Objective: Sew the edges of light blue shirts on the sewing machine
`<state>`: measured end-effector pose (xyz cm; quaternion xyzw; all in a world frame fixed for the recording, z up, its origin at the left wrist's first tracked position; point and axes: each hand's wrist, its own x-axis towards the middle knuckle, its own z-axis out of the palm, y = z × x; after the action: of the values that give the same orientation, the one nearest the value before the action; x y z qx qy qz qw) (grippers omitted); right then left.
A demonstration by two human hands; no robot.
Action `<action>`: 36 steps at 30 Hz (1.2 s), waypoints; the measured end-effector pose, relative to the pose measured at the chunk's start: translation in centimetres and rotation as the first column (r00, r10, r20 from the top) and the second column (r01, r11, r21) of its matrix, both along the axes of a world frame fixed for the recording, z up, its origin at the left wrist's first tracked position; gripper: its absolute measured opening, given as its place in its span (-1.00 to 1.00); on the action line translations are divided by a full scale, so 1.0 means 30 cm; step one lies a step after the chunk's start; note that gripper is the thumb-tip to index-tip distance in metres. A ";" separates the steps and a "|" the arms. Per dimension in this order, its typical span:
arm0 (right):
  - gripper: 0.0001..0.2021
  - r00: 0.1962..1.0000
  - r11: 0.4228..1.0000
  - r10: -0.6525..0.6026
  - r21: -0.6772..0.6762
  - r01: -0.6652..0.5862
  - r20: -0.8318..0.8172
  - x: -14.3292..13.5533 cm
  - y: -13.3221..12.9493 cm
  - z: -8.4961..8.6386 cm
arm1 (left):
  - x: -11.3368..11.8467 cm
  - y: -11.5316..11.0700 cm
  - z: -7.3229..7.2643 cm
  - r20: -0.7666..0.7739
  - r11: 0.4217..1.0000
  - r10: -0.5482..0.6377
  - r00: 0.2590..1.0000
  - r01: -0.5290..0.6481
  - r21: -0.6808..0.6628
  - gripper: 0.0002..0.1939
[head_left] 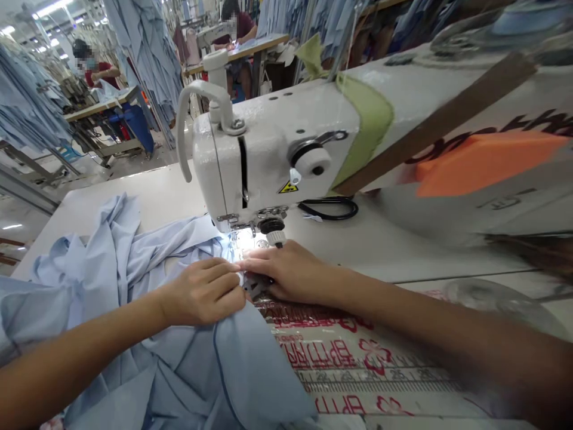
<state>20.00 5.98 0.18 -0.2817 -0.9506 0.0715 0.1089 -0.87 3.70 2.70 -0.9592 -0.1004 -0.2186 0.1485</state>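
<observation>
A white sewing machine (264, 149) stands over the table, its lamp lighting the needle area. Light blue fabric (174, 364) lies bunched to the left of the needle and hangs toward me. My left hand (206, 292) is closed on this fabric just in front of the needle, fingers curled over its edge. Beside the presser foot, my right hand (290, 272) rests low with its fingers reaching toward the left fingertips. Its fingertips are close to the fabric edge, but whether they pinch anything is hidden.
A measuring tape strip (380, 376) and red-printed plastic cover the table's near edge. A black cable loop (331, 209) lies behind the right hand. An orange piece (483, 161) and a brown strip (439, 125) are on the machine arm. Two people work at far tables.
</observation>
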 end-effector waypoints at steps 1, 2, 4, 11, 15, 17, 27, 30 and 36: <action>-0.51 1.000 0.999 0.028 0.028 -0.029 0.002 0.000 -0.001 -0.007 | -0.002 -0.006 -0.004 -0.052 0.999 0.011 0.999 -0.012 -0.030 -0.82; -0.51 0.999 0.997 0.047 0.057 -0.047 0.003 0.002 -0.003 -0.013 | -0.006 -0.013 -0.005 -0.116 0.998 0.026 0.993 -0.033 -0.061 -0.84; -0.49 0.997 0.992 0.072 0.108 -0.072 -0.004 0.014 -0.006 -0.021 | -0.013 -0.024 -0.005 -0.225 0.989 0.080 0.971 -0.106 -0.105 -0.89; -0.54 0.998 0.954 0.061 0.296 -0.051 -0.026 0.031 -0.011 -0.033 | -0.004 -0.017 -0.025 -0.157 0.974 0.145 0.977 -0.169 -0.149 -0.80; -0.58 0.978 0.950 0.188 0.272 -0.156 -0.095 0.026 -0.012 -0.034 | -0.012 -0.015 -0.040 -0.015 0.978 0.100 0.995 -0.101 -0.181 -0.80; -0.64 0.962 0.951 0.234 0.237 -0.197 -0.138 0.026 -0.014 -0.034 | -0.021 -0.032 -0.049 0.022 0.972 0.122 0.992 -0.114 -0.207 -0.83; -0.75 0.987 0.949 0.147 0.290 -0.120 -0.072 0.039 -0.013 -0.006 | 0.013 -0.059 -0.106 0.059 0.939 0.306 0.950 -0.291 -0.181 -0.86; -0.76 0.973 0.942 0.193 0.303 -0.147 -0.130 0.043 -0.017 -0.006 | 0.016 -0.029 -0.106 0.118 0.900 0.357 0.927 -0.308 -0.308 -0.83; -0.75 0.956 0.933 0.265 0.283 -0.221 -0.125 0.034 -0.029 -0.031 | -0.031 0.006 -0.099 0.136 0.865 0.341 0.930 -0.254 -0.432 -0.85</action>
<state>21.02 5.12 -0.74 -0.1378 -0.9672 -0.0211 0.2123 -1.80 3.88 -0.27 -0.9135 -0.3058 -0.2663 -0.0337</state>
